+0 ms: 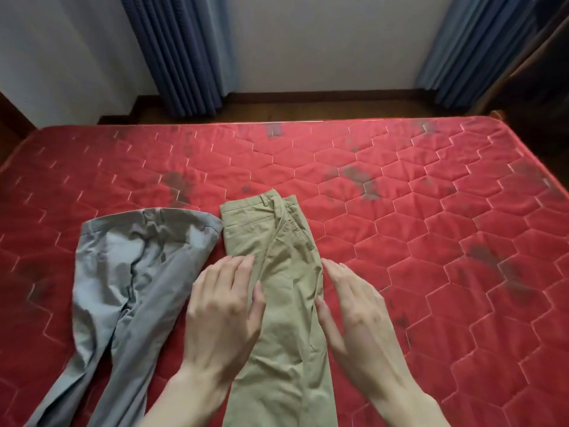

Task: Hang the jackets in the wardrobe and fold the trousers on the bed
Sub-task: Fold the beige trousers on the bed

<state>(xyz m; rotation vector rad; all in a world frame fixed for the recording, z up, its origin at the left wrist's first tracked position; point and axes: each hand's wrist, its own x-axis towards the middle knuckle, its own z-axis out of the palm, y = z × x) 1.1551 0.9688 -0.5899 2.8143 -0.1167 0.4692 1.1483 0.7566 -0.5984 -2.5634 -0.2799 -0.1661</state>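
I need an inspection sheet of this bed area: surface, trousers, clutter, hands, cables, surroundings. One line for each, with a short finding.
Surface: red quilted mattress, with dark stains.
Job's things: khaki trousers folded lengthwise, legs together; grey trousers beside them, spread and wrinkled, not folded.
Clutter: nothing seen.
Hands: left hand flat on the khaki trousers; right hand at their right edge, fingers straight.
Cables: nothing seen.
Surroundings: blue curtains, white wall, wooden floor. No jackets in view.

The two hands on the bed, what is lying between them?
In the head view, the khaki trousers lie lengthwise between the left hand and the right hand, on the red mattress. Both hands rest flat along their edges.
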